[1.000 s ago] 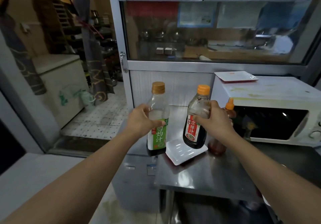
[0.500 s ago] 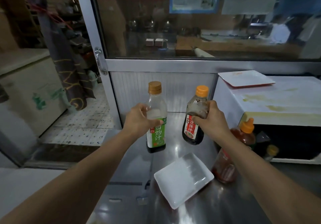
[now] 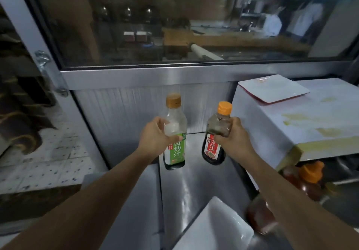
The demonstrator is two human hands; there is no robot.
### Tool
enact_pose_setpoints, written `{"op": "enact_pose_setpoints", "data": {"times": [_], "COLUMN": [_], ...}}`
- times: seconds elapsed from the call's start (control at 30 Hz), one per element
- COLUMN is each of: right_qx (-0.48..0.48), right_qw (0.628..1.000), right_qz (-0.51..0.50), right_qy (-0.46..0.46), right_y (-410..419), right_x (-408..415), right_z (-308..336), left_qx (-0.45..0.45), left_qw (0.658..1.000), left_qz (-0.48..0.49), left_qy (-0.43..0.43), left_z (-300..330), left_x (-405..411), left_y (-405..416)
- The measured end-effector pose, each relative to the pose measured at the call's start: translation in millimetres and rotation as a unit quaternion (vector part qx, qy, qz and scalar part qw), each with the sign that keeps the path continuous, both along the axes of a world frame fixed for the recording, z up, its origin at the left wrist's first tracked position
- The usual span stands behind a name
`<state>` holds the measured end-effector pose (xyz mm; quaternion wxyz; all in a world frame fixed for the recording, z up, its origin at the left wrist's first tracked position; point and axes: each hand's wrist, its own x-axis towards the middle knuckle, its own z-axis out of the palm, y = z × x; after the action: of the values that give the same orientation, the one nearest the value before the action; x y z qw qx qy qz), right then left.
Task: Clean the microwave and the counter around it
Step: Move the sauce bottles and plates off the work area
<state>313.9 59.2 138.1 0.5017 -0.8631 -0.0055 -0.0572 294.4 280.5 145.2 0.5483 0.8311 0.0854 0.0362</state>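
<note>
Microwave point(image 3: 303, 125): I see a white box at my right on the steel worktop point(image 3: 196, 187), its top streaked with yellow stains, a white plate point(image 3: 274, 88) resting on it.
Position: it sits just right of my right hand point(image 3: 236, 139), well apart from my left hand point(image 3: 155, 139).
Left fingers point(image 3: 175, 138): curled round the green-label bottle point(image 3: 174, 133), held upright.
Right fingers point(image 3: 218, 139): clamped on the neck of the red-label bottle point(image 3: 215, 139), tilted slightly.
Near me: a white dish point(image 3: 215, 228) and an orange-capped sauce bottle point(image 3: 305, 183).
</note>
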Motion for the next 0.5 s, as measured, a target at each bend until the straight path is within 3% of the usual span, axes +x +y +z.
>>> {"op": "enact_pose_setpoints", "data": {"times": [0.2,0.5], "right_qx": [-0.009,-0.053], "right_qw": [0.998,0.994], "right_qz": [-0.050,-0.064], "right_qy": [0.033,0.075], "right_y": [11.1,6.4], "right_x": [41.2,103.1], "right_z": [-15.5,-53.9], "left_qx": [-0.004,-0.013], "left_qw": [0.998,0.997], "left_qz": [-0.065,-0.081], "left_qy": [0.001,-0.013], "left_z": [-19.0,-53.4], "left_x": [66.2,135.6], "left_y": [16.1,10.0]}}
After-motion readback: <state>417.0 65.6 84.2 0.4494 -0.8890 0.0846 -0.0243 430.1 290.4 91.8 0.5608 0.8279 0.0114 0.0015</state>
